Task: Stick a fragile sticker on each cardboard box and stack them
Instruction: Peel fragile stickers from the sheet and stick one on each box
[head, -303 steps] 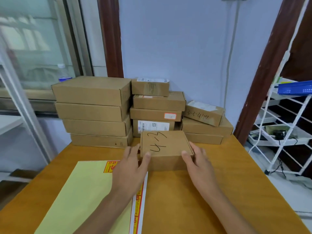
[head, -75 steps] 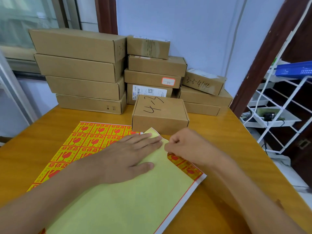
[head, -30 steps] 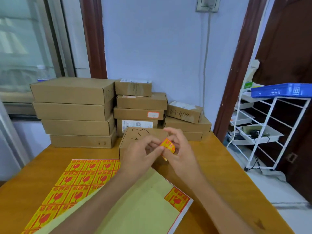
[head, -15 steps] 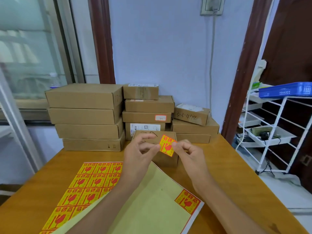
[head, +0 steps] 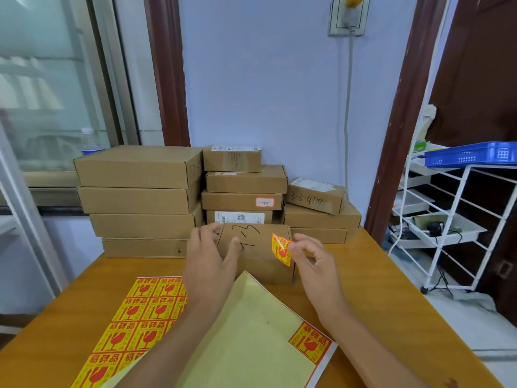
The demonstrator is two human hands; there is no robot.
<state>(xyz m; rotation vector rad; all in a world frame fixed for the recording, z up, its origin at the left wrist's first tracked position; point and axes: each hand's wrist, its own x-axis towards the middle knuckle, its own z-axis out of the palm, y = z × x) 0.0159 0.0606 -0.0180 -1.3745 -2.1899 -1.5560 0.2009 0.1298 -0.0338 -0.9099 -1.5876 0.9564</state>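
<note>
Yellow-and-red fragile sticker [head: 282,249] pinched in right hand [head: 313,260] over marked cardboard box [head: 260,256]. Left hand [head: 208,261] spread loose, seemingly touching box's near-left corner.

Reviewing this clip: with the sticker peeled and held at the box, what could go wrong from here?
1. The peeled yellow-and-red fragile sticker hangs from the right hand by one edge, so it may curl or land crooked.
2. The left hand is open at the small handwritten cardboard box; without a grip, pressing might slide the box.
3. The folded-up yellow backing sheet might catch a wrist.
</note>
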